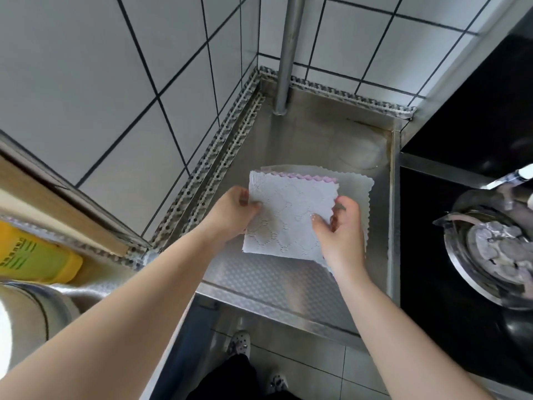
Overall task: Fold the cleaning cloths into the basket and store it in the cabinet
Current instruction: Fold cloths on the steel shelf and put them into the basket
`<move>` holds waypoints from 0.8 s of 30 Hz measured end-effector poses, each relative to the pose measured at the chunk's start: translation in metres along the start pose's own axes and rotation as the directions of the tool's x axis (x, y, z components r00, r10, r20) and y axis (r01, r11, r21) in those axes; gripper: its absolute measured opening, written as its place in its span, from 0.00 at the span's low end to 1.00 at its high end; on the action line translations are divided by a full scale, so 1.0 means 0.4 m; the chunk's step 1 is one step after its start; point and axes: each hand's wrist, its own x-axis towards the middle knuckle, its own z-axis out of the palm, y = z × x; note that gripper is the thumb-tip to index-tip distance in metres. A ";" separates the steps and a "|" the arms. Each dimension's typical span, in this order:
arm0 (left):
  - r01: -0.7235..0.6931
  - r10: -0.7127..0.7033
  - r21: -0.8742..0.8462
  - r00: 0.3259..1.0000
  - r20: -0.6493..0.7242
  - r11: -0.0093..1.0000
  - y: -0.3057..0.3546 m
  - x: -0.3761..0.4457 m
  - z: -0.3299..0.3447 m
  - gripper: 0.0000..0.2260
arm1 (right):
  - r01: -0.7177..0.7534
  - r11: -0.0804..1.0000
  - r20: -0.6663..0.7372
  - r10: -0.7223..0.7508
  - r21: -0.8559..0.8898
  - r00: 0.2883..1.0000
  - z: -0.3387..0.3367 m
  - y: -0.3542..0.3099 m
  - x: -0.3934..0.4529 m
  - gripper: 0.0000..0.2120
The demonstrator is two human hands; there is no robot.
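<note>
Cloth (288, 215): pinched by left hand (235, 210) at 9 o'clock, right hand (341, 226) at 3.
Progress: folding underway.
Left: basket unseen, storing undone.

Even, soft daylight-type light, no hard shadows. Faint shadow under the white cloth (288, 217) on the steel counter (317, 134). Diffuse sheen on the counter, brightest near the back right corner; small blown highlight on the metal handle (516, 176) at right edge. Black cooktop (461, 116) goes almost featureless, detail crushed. Strong wide-angle distortion: tile lines (161, 96) fan out and bend, the pipe (288, 53) leans. Overall slightly soft, compression smear. Left edge worst: yellow bottle (37, 255) blurred, label unreadable; white blob bottom-left overexposed. Forearms near the bottom edge stretched and soft.
</note>
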 end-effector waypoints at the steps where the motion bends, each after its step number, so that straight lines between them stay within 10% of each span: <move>1: -0.013 0.013 0.031 1.000 -0.020 0.999 -0.001 -0.011 -0.008 0.10 | -0.023 0.999 0.030 0.022 0.029 0.999 0.008 0.000 -0.008 0.21; 13: 0.096 0.052 0.665 0.979 -0.199 0.741 -0.186 -0.138 -0.117 0.26 | -0.408 0.897 0.359 0.442 -0.171 0.822 0.188 0.081 -0.170 0.31; 24: -0.162 0.255 0.858 0.966 0.038 0.487 -0.257 -0.133 -0.072 0.28 | -0.277 0.900 0.363 0.395 -0.336 0.844 0.243 0.064 -0.137 0.32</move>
